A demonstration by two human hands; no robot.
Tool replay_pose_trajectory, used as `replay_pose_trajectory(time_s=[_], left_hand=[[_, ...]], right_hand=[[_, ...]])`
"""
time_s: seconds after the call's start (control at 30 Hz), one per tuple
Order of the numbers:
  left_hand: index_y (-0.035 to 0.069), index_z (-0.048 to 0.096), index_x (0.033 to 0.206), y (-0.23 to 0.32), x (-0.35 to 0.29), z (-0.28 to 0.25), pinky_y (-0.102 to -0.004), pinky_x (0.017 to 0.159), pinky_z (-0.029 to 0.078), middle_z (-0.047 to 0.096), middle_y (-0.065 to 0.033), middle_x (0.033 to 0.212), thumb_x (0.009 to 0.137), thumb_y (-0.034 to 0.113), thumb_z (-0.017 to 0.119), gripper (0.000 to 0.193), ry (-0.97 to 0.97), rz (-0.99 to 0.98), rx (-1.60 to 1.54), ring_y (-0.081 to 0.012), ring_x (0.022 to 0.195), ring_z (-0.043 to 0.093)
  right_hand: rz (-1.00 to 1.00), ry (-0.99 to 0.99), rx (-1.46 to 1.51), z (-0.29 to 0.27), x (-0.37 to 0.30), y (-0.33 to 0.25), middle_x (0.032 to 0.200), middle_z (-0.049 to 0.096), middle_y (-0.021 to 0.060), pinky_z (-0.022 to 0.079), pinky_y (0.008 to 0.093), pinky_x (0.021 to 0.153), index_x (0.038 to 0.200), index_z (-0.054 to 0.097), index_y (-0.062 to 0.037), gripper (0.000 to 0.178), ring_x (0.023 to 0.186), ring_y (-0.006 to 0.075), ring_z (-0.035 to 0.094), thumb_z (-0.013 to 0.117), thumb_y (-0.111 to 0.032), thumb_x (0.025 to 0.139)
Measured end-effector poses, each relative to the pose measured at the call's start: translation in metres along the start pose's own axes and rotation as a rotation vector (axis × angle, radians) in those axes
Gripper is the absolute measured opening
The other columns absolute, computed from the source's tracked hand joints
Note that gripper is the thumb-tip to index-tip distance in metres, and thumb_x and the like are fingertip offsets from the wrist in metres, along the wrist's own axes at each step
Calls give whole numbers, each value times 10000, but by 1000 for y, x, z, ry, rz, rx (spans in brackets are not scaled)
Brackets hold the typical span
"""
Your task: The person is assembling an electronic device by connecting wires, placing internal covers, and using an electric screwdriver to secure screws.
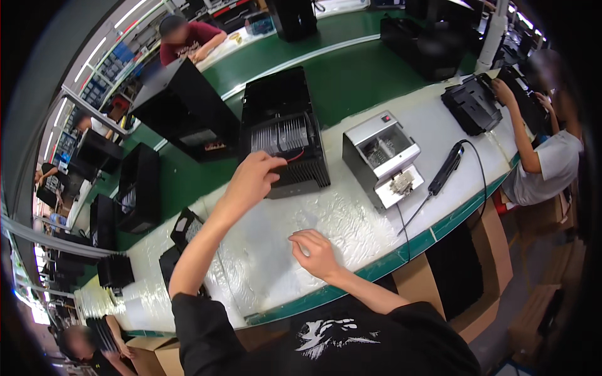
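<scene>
My left hand (252, 178) reaches to the front of a black housing (300, 182) with side ribs, its index finger stretched out and thumb apart from it. At that fingertip a red wire (295, 156) shows; whether the finger touches it I cannot tell. Inside the housing sits a finned metal block (279, 136), and a black panel (276, 91) stands raised behind it. Closer to me, my right hand (315, 254) hovers over the white bench covering (263, 276), fingers loosely bent, thumb apart, nothing in it.
Right of the housing stands a silver screw feeder (384, 153); beside it lies a black electric screwdriver (446, 169) with a cord. A green conveyor (351, 88) runs behind, carrying black cases (185, 113). A co-worker (549, 150) handles black parts at right. Cardboard boxes (492, 269) stand below the bench.
</scene>
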State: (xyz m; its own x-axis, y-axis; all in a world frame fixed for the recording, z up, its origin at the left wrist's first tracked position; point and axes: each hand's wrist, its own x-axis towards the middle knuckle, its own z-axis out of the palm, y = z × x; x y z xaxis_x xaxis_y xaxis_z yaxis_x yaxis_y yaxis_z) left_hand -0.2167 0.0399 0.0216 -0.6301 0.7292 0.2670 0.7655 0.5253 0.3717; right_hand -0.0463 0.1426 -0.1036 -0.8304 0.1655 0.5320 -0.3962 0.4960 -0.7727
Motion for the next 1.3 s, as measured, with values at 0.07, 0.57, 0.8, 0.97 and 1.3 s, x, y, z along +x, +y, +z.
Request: replay_pose_trajectory(time_s=[0.07, 0.57, 0.8, 0.97, 1.3], left_hand=[[55, 657, 948, 26, -38, -9, -345, 731, 460, 578, -99, 867, 665, -27, 658, 295, 4, -63, -42, -282, 852, 550], [150, 695, 752, 146, -174, 62, -312, 686, 425, 628, 32, 839, 553, 4, 687, 247, 493, -140, -190, -175, 790, 549], [175, 683, 723, 135, -181, 68, -299, 661, 393, 622, 77, 804, 547, 69, 675, 206, 523, -21, -128, -144, 786, 546], [165, 681, 721, 134, -176, 70, -305, 667, 411, 623, 70, 800, 548, 61, 696, 203, 516, -21, -141, -147, 788, 548], [24, 604, 1000, 161, -104, 57, -336, 811, 442, 598, -94, 1005, 718, 107, 688, 306, 385, -231, -502, -261, 939, 552]], right_hand=[[-32, -20, 190, -32, 23, -40, 823, 646, 121, 504, 324, 689, 816, 630, 12, 110, 776, 263, 628, 589, 41, 718], [-195, -956, -827, 7, 199, 15, 839, 652, 166, 512, 364, 723, 989, 617, -17, 303, 812, 308, 643, 629, -142, 713], [-279, -1103, -1013, 24, 197, 28, 884, 675, 119, 526, 371, 699, 965, 659, -67, 281, 854, 289, 655, 588, -114, 697], [-237, -900, -865, -14, 217, -7, 893, 655, 173, 498, 409, 782, 1213, 540, -99, 561, 860, 338, 627, 627, -197, 667], [-23, 64, -286, -140, 162, -100, 821, 581, 62, 438, 196, 594, 1298, 472, -141, 584, 645, 93, 521, 641, -27, 750]])
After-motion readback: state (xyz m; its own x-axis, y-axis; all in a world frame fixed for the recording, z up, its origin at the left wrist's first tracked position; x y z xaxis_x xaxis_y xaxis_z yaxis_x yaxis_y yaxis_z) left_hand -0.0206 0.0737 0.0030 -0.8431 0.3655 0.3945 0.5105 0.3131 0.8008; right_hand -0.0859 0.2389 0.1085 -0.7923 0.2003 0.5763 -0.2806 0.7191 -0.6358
